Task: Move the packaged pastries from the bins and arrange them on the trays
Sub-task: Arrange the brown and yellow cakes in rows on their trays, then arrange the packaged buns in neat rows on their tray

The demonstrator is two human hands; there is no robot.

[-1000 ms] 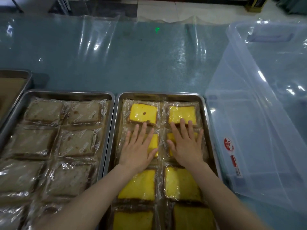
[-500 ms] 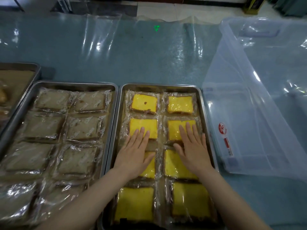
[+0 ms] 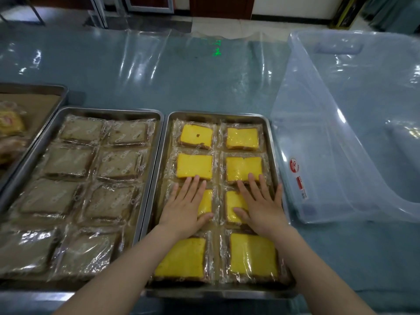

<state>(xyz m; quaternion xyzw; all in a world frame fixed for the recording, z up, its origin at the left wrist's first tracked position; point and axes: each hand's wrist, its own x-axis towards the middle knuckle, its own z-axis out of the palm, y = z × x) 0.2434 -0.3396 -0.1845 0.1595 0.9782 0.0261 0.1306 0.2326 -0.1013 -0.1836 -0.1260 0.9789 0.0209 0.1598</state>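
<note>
A steel tray [image 3: 273, 155] in front of me holds several yellow packaged pastries in two columns. My left hand [image 3: 185, 205] lies flat, fingers straight, on the third-row left pastry [image 3: 205, 201]. My right hand [image 3: 261, 204] lies flat on the third-row right pastry [image 3: 231, 206]. Both hands press down and grip nothing. To the left, a second steel tray [image 3: 156, 142] is filled with several brown packaged pastries [image 3: 120, 163].
A clear plastic bin [image 3: 341, 142] with nothing visible inside stands to the right of the yellow tray. A third tray [image 3: 61, 92] at the far left holds a yellow-wrapped item [image 3: 10, 123]. The table is covered in glossy clear film.
Both flat hands slid toward me, from the second row of yellow pastries down to the third row. The view also shifted, showing the tray's near edge.
</note>
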